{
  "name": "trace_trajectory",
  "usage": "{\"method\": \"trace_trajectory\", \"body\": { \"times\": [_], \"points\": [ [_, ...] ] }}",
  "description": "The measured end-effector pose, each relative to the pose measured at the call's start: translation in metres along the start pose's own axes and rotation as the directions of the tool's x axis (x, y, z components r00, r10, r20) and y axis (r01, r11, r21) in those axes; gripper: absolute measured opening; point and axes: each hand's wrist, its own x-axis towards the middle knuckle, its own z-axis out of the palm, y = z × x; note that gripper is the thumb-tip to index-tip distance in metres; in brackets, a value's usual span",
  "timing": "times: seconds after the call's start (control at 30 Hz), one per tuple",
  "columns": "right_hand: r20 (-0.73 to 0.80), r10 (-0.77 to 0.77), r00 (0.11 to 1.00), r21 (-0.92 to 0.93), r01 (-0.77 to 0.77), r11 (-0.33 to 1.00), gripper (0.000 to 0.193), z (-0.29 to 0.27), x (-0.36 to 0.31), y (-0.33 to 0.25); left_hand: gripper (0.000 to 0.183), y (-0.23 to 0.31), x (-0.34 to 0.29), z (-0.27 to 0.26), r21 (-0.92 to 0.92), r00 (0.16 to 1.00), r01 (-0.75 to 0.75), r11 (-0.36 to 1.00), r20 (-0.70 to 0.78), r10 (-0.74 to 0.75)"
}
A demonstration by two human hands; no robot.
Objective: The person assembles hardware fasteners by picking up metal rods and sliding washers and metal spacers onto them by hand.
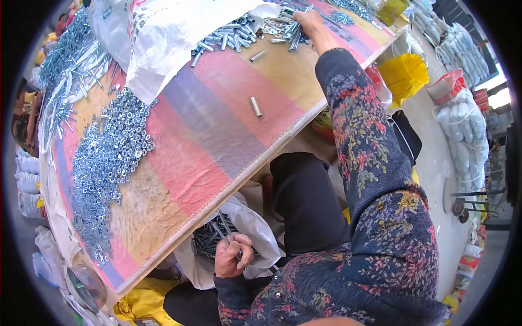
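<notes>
So your left hand [235,255] has thumb and fingers pinched around at least one slim metal rod [222,224], smooth and shiny, its free end sticking out past your fingertips toward the table's near edge. Just beneath is a crinkly white sack [263,233] with thin, dark metal pieces [205,239] inside. The table [234,146] has a striped, woven-looking cover under wrinkled clear film. One short, smooth tube [255,107] lies loose inside the near edge, well apart from both hands. Chunky little metal nuts [117,146] heap along the left edge. Farther over, a pile of tubes [236,35] pokes out from a creased white bag [168,38]. Your right hand [311,24] is near the right corner, fingers bent over long shiny rods [296,39]; can't tell if they're actually gripped.
</notes>
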Motion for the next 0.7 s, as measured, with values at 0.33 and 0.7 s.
{"method": "trace_trajectory", "body": {
  "times": [0.33,0.7],
  "points": [
    [-0.294,-0.177,0.939,0.299,0.266,0.916,0.033,-0.026,-0.058,-0.053,0.032,-0.002,0.006,0.024,0.151,0.999,0.041,0.988,0.023,-0.045],
    [-0.047,-0.271,0.962,0.261,0.273,0.926,0.033,-0.035,-0.108,-0.126,0.032,-0.021,0.001,0.055,0.202,1.0,0.012,0.979,0.001,-0.012]
  ]
}}
